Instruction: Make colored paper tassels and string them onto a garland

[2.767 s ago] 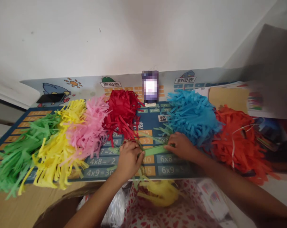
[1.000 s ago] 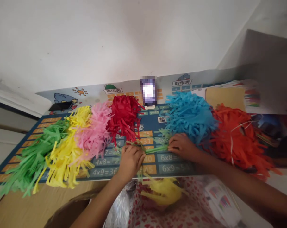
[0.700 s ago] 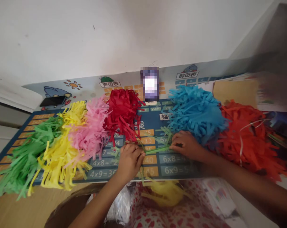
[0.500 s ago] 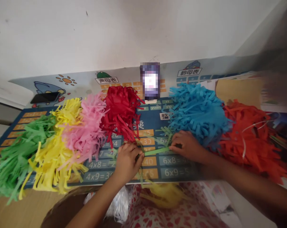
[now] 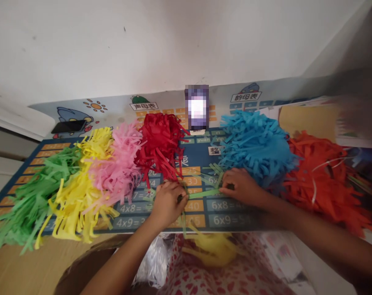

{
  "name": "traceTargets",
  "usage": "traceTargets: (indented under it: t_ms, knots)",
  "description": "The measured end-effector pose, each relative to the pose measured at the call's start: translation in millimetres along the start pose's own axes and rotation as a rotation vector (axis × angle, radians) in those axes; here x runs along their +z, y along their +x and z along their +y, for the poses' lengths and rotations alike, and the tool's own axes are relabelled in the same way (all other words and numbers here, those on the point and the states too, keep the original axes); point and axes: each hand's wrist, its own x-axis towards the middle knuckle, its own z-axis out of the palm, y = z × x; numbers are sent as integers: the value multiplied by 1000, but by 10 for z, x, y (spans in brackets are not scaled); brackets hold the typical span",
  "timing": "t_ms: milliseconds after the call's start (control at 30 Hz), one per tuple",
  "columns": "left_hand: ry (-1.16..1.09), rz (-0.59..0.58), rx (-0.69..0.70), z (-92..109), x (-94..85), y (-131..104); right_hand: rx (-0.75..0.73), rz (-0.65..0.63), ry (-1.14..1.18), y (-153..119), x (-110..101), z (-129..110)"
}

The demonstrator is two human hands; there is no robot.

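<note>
Between my two hands a light green fringed paper strip (image 5: pixel 204 193) is stretched just above the table mat. My left hand (image 5: pixel 169 201) is closed on its left end, with thumb and fingers pinched together. The fingers of my right hand (image 5: pixel 239 186) are curled round the other end. Loose green fringes stick out beyond both hands. Behind my left hand lies a red paper pom-pom (image 5: pixel 159 143); behind my right hand is a blue one (image 5: pixel 258 143). Yellow paper strips (image 5: pixel 212 248) rest on my lap, below the table edge.
Pink (image 5: pixel 118 168), yellow (image 5: pixel 84 196) and green pom-poms (image 5: pixel 41 192) spread across the left. An orange pom-pom (image 5: pixel 324 180) with white string lies at the right. A lit phone (image 5: pixel 197 107) stands at the back; a dark phone (image 5: pixel 69 126) is back left. Papers (image 5: pixel 309 123) sit back right.
The view has shifted slightly, so the things on the left appear further right. Both hands keep hold of the green strip, which stays stretched, with little movement.
</note>
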Motion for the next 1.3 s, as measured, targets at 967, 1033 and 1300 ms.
traceTargets:
  t_ms: [967,1033,1300]
  knots:
    - [278,232,419,24,80,33,-366,152,-207,46,79,-113]
    - [208,248,372,-4,81,0,-359,124,-173,26,66,-86]
    - [-92,153,85,-76,106,-33,-228,-88,-114,120,-86,-125]
